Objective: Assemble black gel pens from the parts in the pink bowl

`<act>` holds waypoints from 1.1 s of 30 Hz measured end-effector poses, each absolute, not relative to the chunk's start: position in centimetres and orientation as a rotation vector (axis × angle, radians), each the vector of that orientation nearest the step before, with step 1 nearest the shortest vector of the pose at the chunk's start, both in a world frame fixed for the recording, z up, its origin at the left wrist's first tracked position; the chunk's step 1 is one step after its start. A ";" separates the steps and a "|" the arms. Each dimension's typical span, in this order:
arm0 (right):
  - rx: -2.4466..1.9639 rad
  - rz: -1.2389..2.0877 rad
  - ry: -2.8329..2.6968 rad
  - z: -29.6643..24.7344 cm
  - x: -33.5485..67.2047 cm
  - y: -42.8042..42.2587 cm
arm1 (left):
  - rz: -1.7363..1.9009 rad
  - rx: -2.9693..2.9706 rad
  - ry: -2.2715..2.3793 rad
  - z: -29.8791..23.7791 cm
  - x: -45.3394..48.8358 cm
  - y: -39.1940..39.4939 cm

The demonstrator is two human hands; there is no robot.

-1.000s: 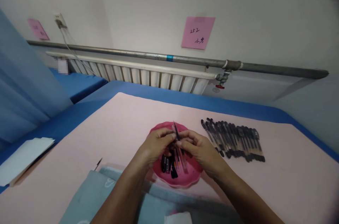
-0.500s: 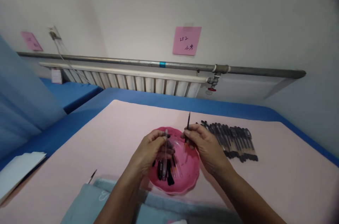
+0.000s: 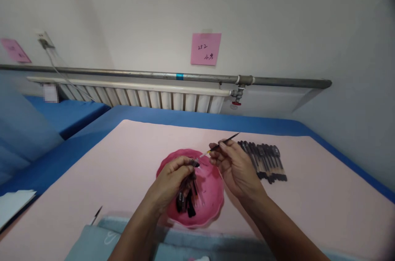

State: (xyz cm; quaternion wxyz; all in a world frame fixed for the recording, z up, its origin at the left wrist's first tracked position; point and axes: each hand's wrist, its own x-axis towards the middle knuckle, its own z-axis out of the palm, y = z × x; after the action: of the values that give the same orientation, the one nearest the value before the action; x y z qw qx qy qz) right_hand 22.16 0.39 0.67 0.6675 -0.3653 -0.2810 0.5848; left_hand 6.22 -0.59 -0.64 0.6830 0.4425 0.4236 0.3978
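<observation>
My right hand [image 3: 234, 166] pinches a thin dark brush-like stick [image 3: 231, 138], tilted with its pointed end up to the right. A yellow band and a pale lower end on it point toward my left fingers. My left hand [image 3: 171, 178] is closed over the left side of a pink scalloped dish [image 3: 219, 201], gripping a clear plastic tube [image 3: 195, 162]; my fingers cover most of it. Inside the dish, below that hand, lie several black-ended pieces [image 3: 190, 207] and thin clear sticks [image 3: 200, 197].
A row of black and clear slim items [image 3: 263, 158] lies right of the dish on the pink sheet [image 3: 135, 150]. Teal cloth [image 3: 92, 240] covers the near edge, with a dark-tipped stick [image 3: 97, 213] beside it. White paper [image 3: 14, 205] is at left; a radiator [image 3: 154, 98] runs behind.
The stick in my right hand has gone from nearly upright to slanted, its lower end now close to my left fingers. The tube in my left hand has turned and shows less. The view has shifted.
</observation>
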 end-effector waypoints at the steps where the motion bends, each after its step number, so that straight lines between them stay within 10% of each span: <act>1: -0.820 1.321 -0.636 0.7 22.1 0.4 | 0.889 0.994 0.949 -0.6 6.2 -0.6; 33: -1.193 1.226 -1.138 -0.1 22.3 0.2 | 1.077 0.692 0.828 -0.2 4.7 0.3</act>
State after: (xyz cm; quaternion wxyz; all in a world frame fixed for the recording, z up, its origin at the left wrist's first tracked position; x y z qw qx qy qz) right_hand 22.28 0.23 -0.14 0.5171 -0.4971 -0.4741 0.5106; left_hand 4.73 0.27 -0.25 0.7232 0.3135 0.3752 0.4877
